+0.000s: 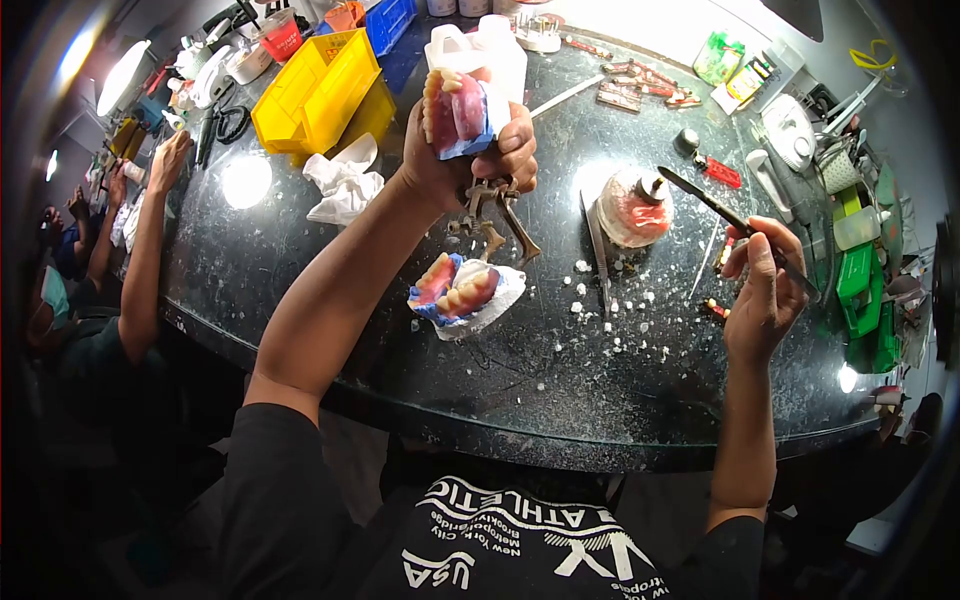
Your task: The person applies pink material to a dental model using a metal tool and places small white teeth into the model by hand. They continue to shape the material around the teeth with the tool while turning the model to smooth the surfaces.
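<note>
Dark speckled stone forms the bench (560, 400) in front of you, littered with white crumbs. Your left hand (470, 150), raised at upper centre of the frame, closes its grip around a denture model (455, 112) hinged on a metal articulator (495, 215). Your right hand (762, 290), at right, pinches a thin knife (715, 205). Below the left hand, a second denture model (462, 292) lies on the bench, with yellow bins (315, 90) at upper left.
</note>
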The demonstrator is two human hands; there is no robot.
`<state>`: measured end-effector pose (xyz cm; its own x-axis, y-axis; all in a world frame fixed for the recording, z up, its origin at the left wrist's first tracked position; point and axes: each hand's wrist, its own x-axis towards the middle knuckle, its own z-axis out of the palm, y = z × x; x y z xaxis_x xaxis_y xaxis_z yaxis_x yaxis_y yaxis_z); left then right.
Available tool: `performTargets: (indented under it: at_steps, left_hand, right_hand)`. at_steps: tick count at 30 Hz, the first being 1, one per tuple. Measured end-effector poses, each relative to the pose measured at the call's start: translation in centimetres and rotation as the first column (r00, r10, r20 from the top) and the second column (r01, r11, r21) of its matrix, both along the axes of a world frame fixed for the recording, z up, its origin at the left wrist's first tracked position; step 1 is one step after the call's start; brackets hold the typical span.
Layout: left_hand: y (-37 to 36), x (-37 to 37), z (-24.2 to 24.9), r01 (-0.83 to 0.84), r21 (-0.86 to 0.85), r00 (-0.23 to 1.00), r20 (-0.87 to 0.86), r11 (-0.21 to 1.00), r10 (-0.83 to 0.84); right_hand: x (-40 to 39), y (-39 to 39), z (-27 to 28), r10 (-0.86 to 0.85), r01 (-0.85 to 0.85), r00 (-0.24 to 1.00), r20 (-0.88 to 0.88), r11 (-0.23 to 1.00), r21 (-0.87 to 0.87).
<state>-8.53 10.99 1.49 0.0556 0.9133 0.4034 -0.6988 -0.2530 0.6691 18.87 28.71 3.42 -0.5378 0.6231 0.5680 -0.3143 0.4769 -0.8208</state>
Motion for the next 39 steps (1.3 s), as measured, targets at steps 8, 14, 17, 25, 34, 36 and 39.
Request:
performTargets:
  at_steps: [8, 14, 17, 25, 34, 36, 39]
  left_hand:
    - [-0.5, 0.6, 0.5, -0.124, -0.073, 0.992, -0.011, 0.990, 0.124]
    - [-0.6, 0.5, 0.8, -0.108, -0.067, 0.992, -0.071, 0.992, 0.103]
    - [-0.6, 0.5, 0.7, -0.099, -0.064, 0.993, -0.072, 0.993, 0.095]
    - [-0.7, 0.1, -0.2, -0.275, -0.170, 0.957, 0.044, 0.946, 0.286]
    - [-0.8, -0.2, -1.5, -0.063, -0.134, 0.998, 0.023, 0.989, 0.066]
    - [-0.3, 1.4, -1.2, 0.008, -0.142, 1.000, 0.015, 0.990, -0.006]
    - [1.5, 3.8, -2.2, 0.023, -0.243, 0.991, 0.132, 0.970, 0.009]
  right_hand:
    - [0.1, 0.2, -0.2, 0.010, -0.010, 1.000, -0.001, 1.000, 0.000]
    - [0.1, 0.1, 0.0, 0.015, -0.015, 1.000, -0.005, 1.000, 0.000]
    - [0.1, 0.1, 0.0, 0.016, -0.016, 1.000, -0.008, 1.000, -0.001]
    - [0.3, -2.1, 0.6, 0.078, -0.077, 0.997, -0.014, 0.993, 0.089]
    - [-0.7, -7.3, 0.4, 0.308, -0.324, 0.945, 0.111, 0.837, 0.441]
    - [-1.8, -8.7, -0.7, 0.410, -0.390, 0.909, 0.071, 0.780, 0.490]
    - [-2.3, -9.7, -1.5, 0.429, -0.379, 0.901, 0.058, 0.717, 0.586]
